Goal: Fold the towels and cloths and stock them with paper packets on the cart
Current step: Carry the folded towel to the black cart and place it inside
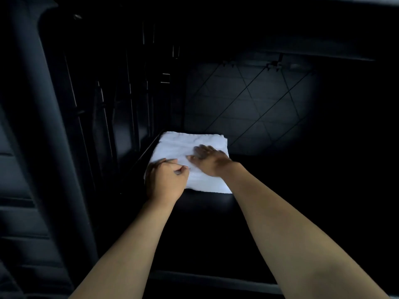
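The left hand (165, 180) is curled up, and its fingers and thumb pinch the near left edge of a white towel (190, 152). The right hand (209, 159) lies flat on top of the towel with its fingers straight, and it presses the cloth down. The two hands are close together, almost touching.

The towel is already folded into a neat block with a few layers. It sits on a dark shelf (207, 212) of the cart, over on the left side, right up against the shelf's left rim (149, 147). Its long side runs away from the person, from near to far, and leans a bit to the right. The near short edge faces the person.

So one towel looks folded and put in place. The hands seem to be just smoothing it or tidying its edge. No other towels, cloths or paper packets can be seen here, so most of the job looks like it is still to do. The rest of the cart is too dark to tell what is on it. Past the shelf there is a tiled floor (248, 100).
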